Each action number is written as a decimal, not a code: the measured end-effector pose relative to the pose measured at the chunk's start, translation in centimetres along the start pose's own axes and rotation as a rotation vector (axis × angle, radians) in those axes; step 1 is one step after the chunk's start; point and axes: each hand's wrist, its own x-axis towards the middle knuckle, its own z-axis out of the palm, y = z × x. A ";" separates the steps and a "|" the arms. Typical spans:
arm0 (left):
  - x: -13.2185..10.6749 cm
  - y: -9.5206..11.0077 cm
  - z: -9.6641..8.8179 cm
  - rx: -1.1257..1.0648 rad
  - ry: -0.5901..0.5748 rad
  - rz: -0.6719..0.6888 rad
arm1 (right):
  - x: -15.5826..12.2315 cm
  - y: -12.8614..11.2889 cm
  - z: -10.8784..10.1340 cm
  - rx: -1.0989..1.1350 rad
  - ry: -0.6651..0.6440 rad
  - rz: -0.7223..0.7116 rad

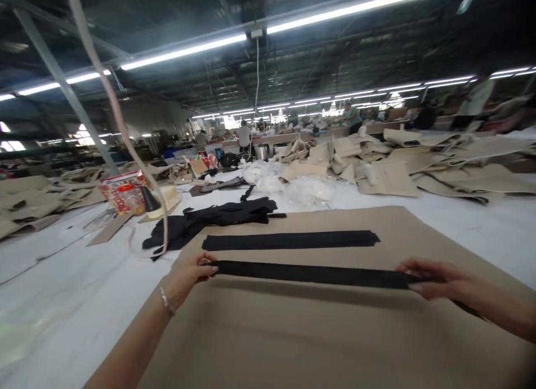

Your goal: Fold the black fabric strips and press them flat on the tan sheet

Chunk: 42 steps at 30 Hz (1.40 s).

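Observation:
A long black fabric strip (314, 274) is stretched between my two hands, just above a large tan sheet (318, 333). My left hand (190, 274), with a bracelet at the wrist, pinches the strip's left end. Toward the other end my right hand (444, 280) grips it between thumb and fingers, and a short tail hangs past that hand. Beyond the held strip, a flat stack of black strips (291, 240) lies on the sheet. Farther back, a heap of black fabric (213, 216) overlaps the sheet's far left edge.
A pale hose (121, 121) hangs down at left, by a red patterned bag (121, 191) and a black cone (149, 200). Clear plastic (310, 189) and piles of tan pieces (389, 166) cover the far side of the white table (54, 288). People stand in the background.

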 end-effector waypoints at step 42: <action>14.9 -4.6 3.0 0.944 0.006 0.594 | 14.6 0.9 12.9 -0.483 -0.184 -0.306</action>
